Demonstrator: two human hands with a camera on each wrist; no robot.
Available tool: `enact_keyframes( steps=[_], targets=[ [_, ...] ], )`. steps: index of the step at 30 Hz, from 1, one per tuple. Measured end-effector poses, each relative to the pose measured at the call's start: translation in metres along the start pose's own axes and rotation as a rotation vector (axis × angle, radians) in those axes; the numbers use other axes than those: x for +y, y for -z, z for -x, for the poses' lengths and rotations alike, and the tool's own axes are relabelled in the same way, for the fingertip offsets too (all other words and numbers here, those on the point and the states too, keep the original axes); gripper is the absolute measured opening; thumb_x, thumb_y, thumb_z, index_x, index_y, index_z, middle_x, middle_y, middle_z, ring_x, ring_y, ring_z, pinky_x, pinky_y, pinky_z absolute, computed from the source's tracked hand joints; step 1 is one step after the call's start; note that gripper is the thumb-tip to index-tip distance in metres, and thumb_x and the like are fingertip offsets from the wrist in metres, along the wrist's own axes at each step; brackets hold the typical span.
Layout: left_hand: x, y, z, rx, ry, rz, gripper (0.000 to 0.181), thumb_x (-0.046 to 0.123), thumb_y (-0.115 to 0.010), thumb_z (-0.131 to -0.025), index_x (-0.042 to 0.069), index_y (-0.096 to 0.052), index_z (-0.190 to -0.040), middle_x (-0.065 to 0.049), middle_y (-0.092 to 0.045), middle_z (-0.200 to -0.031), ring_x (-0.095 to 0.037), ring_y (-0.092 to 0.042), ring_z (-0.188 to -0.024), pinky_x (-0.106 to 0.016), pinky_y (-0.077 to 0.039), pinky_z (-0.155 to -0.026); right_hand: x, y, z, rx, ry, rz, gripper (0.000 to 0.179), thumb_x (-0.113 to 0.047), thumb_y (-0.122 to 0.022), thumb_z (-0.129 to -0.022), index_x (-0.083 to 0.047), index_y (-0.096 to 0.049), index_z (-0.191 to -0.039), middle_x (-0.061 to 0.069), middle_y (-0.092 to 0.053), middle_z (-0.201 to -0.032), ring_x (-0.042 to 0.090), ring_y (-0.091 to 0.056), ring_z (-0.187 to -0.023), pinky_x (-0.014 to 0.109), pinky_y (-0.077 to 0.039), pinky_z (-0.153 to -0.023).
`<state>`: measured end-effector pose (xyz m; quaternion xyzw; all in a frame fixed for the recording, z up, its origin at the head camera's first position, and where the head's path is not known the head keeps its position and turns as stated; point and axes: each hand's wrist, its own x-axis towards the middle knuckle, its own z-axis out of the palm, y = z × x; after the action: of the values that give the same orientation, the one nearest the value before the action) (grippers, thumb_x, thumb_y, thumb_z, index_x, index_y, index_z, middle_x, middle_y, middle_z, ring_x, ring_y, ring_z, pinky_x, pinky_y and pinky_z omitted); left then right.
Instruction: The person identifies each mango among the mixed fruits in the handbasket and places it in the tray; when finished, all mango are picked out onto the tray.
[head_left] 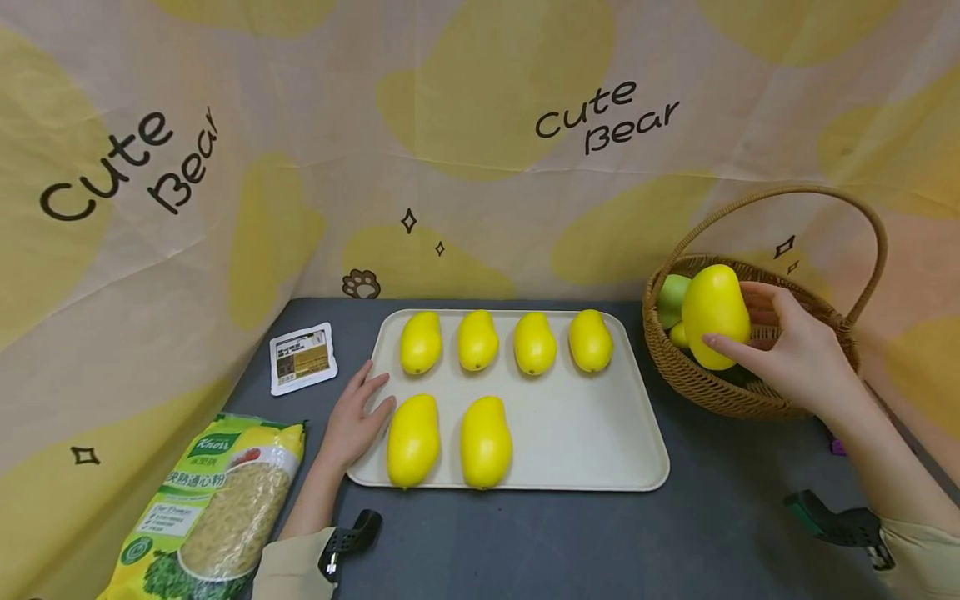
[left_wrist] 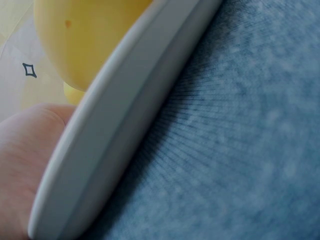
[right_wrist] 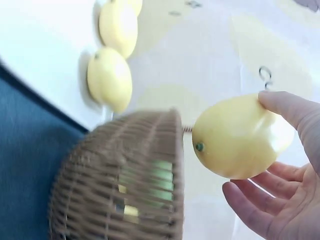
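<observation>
My right hand [head_left: 806, 354] holds a yellow mango [head_left: 716, 317] between thumb and fingers, above the wicker basket [head_left: 720, 400]. In the right wrist view the mango [right_wrist: 240, 137] is raised clear of the basket's rim, its green stem end facing the basket. My left hand [head_left: 358, 421] rests at the left edge of a cream tray [head_left: 585, 433], fingers over the rim. A back row of several mangoes [head_left: 535, 343] lies on that tray, with two more mangoes [head_left: 486, 442] at its front left. The left wrist view shows the tray's side [left_wrist: 120, 105] close up.
Inside the basket lie a green fruit [head_left: 672, 300] and a small yellow one [head_left: 678, 335], partly hidden. A flat white packet [head_left: 303, 358] lies left of the tray, and a Knorr bag [head_left: 217, 500] at the front left. Printed cloth [head_left: 480, 208] hangs behind the grey table [head_left: 525, 542].
</observation>
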<state>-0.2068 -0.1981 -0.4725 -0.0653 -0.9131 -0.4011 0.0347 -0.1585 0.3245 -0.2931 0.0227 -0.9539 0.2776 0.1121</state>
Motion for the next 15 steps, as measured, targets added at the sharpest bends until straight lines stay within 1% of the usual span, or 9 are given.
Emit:
enact_keyframes(
  steps=[2, 3, 4, 5, 8, 9, 11, 12, 15],
  targets=[
    [0.0, 0.0, 0.0, 0.001, -0.003, 0.003, 0.048, 0.022, -0.058, -0.098, 0.003, -0.05, -0.141, -0.014, -0.02, -0.16, -0.038, -0.021, -0.144, -0.059, -0.022, -0.111, -0.006, -0.005, 0.005, 0.019, 0.035, 0.003, 0.086, -0.041, -0.076, -0.084, -0.003, -0.032, -0.148, 0.027, -0.048, -0.137, 0.045, -0.054, -0.112, 0.058, -0.049, -0.077],
    [0.0, 0.0, 0.0, 0.002, -0.003, 0.003, 0.048, 0.022, -0.058, -0.098, 0.003, -0.05, -0.141, -0.013, -0.02, -0.16, -0.037, -0.021, -0.144, -0.059, -0.022, -0.111, -0.009, -0.007, 0.007, 0.023, 0.055, 0.001, 0.085, -0.039, -0.077, -0.083, -0.003, -0.034, -0.147, 0.026, -0.049, -0.136, 0.045, -0.056, -0.11, 0.05, -0.052, -0.076],
    [0.0, 0.0, 0.0, 0.004, -0.005, 0.003, 0.047, 0.022, -0.058, -0.098, 0.003, -0.05, -0.141, -0.013, -0.02, -0.16, -0.037, -0.021, -0.144, -0.059, -0.022, -0.111, -0.011, -0.009, 0.009, 0.026, 0.074, -0.005, 0.085, -0.037, -0.078, -0.083, -0.004, -0.035, -0.147, 0.026, -0.049, -0.136, 0.045, -0.057, -0.107, 0.047, -0.054, -0.074],
    [0.0, 0.0, 0.0, 0.004, -0.007, 0.003, 0.047, 0.022, -0.058, -0.098, 0.003, -0.05, -0.141, -0.013, -0.02, -0.16, -0.037, -0.022, -0.144, -0.059, -0.022, -0.111, -0.014, -0.012, 0.011, 0.027, 0.09, -0.008, 0.084, -0.037, -0.079, -0.082, -0.004, -0.036, -0.146, 0.025, -0.05, -0.135, 0.044, -0.059, -0.106, 0.039, -0.056, -0.072],
    [0.0, 0.0, 0.0, 0.008, -0.008, 0.0, 0.047, 0.022, -0.058, -0.098, 0.003, -0.05, -0.141, -0.013, -0.02, -0.16, -0.037, -0.022, -0.144, -0.059, -0.023, -0.111, -0.021, -0.023, 0.016, 0.022, 0.14, -0.029, 0.082, -0.034, -0.08, -0.081, -0.004, -0.039, -0.144, 0.023, -0.052, -0.133, 0.043, -0.061, -0.103, 0.03, -0.057, -0.068],
    [0.0, 0.0, 0.0, 0.008, -0.006, -0.001, 0.047, 0.022, -0.058, -0.098, 0.003, -0.05, -0.141, -0.013, -0.02, -0.16, -0.037, -0.022, -0.144, -0.059, -0.023, -0.111, -0.023, -0.027, 0.018, 0.015, 0.155, -0.042, 0.081, -0.033, -0.081, -0.081, -0.004, -0.04, -0.143, 0.023, -0.052, -0.132, 0.042, -0.062, -0.102, 0.029, -0.057, -0.068],
    [0.0, 0.0, 0.0, 0.004, 0.001, -0.001, 0.047, 0.023, -0.058, -0.098, 0.004, -0.05, -0.141, -0.012, -0.02, -0.161, -0.037, -0.022, -0.144, -0.059, -0.023, -0.111, -0.027, -0.035, 0.02, 0.003, 0.178, -0.055, 0.079, -0.033, -0.08, -0.081, -0.003, -0.04, -0.142, 0.023, -0.054, -0.13, 0.041, -0.062, -0.102, 0.033, -0.058, -0.069],
    [0.0, 0.0, 0.0, 0.003, 0.004, -0.001, 0.047, 0.023, -0.058, -0.098, 0.004, -0.05, -0.141, -0.012, -0.02, -0.161, -0.037, -0.022, -0.144, -0.059, -0.022, -0.111, -0.028, -0.039, 0.021, -0.005, 0.187, -0.064, 0.078, -0.033, -0.08, -0.081, -0.003, -0.041, -0.142, 0.023, -0.054, -0.13, 0.041, -0.063, -0.102, 0.039, -0.058, -0.071],
    [0.0, 0.0, 0.0, 0.0, 0.009, 0.001, 0.048, 0.023, -0.058, -0.098, 0.004, -0.05, -0.141, -0.012, -0.019, -0.161, -0.037, -0.021, -0.144, -0.059, -0.022, -0.112, -0.033, -0.051, 0.023, -0.033, 0.194, -0.084, 0.077, -0.034, -0.079, -0.082, -0.004, -0.041, -0.141, 0.021, -0.055, -0.128, 0.04, -0.063, -0.103, 0.043, -0.057, -0.073]
  ],
)
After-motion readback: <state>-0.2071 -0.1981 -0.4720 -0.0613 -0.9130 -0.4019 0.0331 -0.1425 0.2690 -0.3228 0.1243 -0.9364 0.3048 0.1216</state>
